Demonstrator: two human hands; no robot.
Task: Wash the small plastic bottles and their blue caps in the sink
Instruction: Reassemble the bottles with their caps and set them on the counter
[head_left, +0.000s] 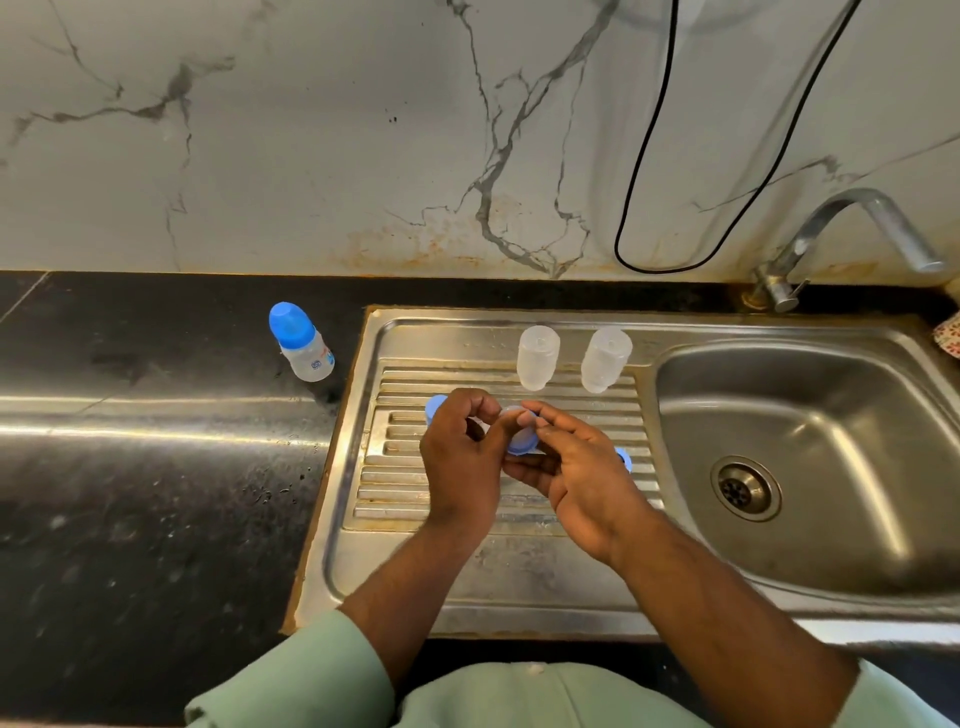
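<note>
Risk I see: left hand (460, 457) and right hand (576, 467) both pinch small blue plastic cap (519, 444) over steel drainboard (467, 561) middle, wet fingers could drop it.

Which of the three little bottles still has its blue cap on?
The bottle on the black counter, left of the steel drainboard. The two clear bottles stand capless on the drainboard.
</note>
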